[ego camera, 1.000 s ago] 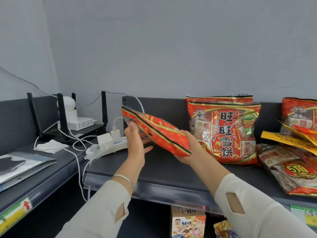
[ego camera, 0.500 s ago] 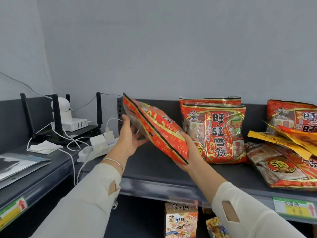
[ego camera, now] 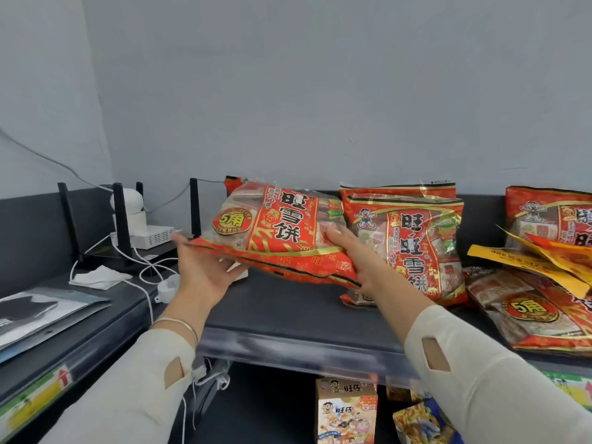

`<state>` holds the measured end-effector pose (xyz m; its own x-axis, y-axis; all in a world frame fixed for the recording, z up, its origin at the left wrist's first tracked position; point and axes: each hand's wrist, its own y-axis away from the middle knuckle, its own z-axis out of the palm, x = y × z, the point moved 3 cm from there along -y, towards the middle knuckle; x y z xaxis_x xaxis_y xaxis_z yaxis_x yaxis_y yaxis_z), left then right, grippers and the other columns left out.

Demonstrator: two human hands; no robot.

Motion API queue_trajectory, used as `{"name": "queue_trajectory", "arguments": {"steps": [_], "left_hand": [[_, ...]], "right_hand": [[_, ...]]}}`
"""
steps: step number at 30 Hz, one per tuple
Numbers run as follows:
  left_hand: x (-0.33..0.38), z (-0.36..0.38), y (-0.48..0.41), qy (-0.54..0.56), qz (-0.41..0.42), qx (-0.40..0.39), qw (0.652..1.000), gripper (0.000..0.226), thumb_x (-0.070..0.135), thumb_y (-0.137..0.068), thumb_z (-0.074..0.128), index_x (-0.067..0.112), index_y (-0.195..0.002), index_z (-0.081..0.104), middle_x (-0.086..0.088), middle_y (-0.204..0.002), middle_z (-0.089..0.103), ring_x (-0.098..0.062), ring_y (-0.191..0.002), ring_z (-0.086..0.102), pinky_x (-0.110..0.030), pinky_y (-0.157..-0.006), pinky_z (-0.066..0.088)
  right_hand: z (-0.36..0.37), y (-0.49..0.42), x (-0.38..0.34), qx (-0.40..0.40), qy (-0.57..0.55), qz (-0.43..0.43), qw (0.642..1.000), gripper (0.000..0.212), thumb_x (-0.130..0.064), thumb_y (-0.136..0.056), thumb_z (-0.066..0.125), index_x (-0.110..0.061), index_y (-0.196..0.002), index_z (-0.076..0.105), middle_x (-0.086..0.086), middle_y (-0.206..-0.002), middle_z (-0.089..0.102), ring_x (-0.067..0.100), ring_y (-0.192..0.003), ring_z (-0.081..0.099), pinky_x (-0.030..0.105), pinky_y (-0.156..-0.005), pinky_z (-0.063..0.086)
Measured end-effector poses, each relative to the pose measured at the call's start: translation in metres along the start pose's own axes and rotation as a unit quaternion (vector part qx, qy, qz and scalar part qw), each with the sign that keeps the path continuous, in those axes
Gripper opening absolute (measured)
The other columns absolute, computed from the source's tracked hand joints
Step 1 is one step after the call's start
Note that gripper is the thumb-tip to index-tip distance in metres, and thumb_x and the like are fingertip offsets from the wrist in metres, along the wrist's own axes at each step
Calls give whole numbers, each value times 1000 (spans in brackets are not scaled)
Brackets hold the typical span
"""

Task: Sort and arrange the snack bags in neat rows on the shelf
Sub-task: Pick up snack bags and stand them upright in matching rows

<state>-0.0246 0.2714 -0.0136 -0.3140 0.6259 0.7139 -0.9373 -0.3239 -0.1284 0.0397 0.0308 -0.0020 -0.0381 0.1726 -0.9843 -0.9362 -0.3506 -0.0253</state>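
A red rice-cracker bag is held tilted above the dark shelf; its left end rests on the spread, upturned left hand, and the right hand lays straight fingers on its right end. Just right, two matching bags stand one behind the other, touching it; behind its left end stands a router with four antennas.

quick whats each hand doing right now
left hand: open, palm up under the snack bag
right hand: open, fingers flat against the snack bag
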Motion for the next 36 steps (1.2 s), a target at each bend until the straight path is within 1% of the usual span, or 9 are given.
{"name": "queue_trajectory", "arguments": {"steps": [4,9,12,16,18,24,26,29,36], "left_hand": [[-9,-15,6,-32,-41,-26,998,103,89,-70,12,14,-123,59,-16,-119,65,-40,-106,63,-57,-82,52],[-50,19,16,-202,-86,-51,974,67,66,-73,54,15,-116,62,-14,-112,69,-34,-104,65,-52,-94,47],[-70,41,11,-240,-62,-30,968,65,57,-71,64,19,-123,57,-9,-108,71,-30,-100,67,-50,-92,50],[-92,72,11,-281,5,-46,959,39,43,-85,60,26,-120,51,0,-108,67,-22,-96,66,-39,-81,54],[-100,90,14,-304,58,-52,949,30,38,-87,61,30,-113,48,3,-108,64,-22,-99,65,-36,-76,54],[-135,145,26,-394,178,-87,898,69,32,-94,52,47,-144,7,1,-148,31,-11,-121,45,-38,-103,38],[-152,155,38,-481,225,-52,846,68,29,-98,43,42,-147,-1,-2,-150,20,-10,-121,37,-28,-96,30],[-181,153,49,-560,250,-39,789,74,45,-92,45,39,-148,-3,-5,-153,11,-24,-137,21,-46,-110,27],[-189,155,43,-569,284,-8,772,85,46,-88,54,42,-142,-11,-10,-153,14,-29,-138,21,-52,-109,27]], "right_hand": [[-12,9,-35,-58,121,-52,990,65,-26,-93,60,-33,-148,25,6,-119,63,17,-71,72,28,-59,58],[-35,18,-63,-83,206,-49,974,72,-12,-90,63,-36,-147,25,5,-129,53,26,-87,70,40,-70,60],[-61,27,-61,-35,193,-38,980,81,-5,-86,66,-38,-146,23,6,-110,60,31,-88,69,45,-70,59],[-98,35,-45,105,175,-36,978,101,-60,-66,72,-36,-148,18,10,-141,47,30,-115,58,51,-97,48],[-117,35,-40,190,113,-51,974,105,-76,-61,65,-32,-147,24,8,-140,49,29,-115,59,52,-96,49],[-165,57,-37,315,92,-127,936,95,-84,-64,50,-20,-133,48,4,-120,64,21,-103,64,45,-91,52],[-171,71,-34,334,139,-160,919,66,-66,-86,46,-22,-135,44,4,-123,60,19,-104,59,41,-89,51],[-173,81,-17,344,262,-197,880,64,-57,-93,43,-30,-148,23,0,-145,45,21,-125,49,43,-98,43],[-172,78,-9,340,319,-251,849,70,-57,-93,41,-32,-151,12,-5,-151,36,19,-131,45,43,-101,43]]}}
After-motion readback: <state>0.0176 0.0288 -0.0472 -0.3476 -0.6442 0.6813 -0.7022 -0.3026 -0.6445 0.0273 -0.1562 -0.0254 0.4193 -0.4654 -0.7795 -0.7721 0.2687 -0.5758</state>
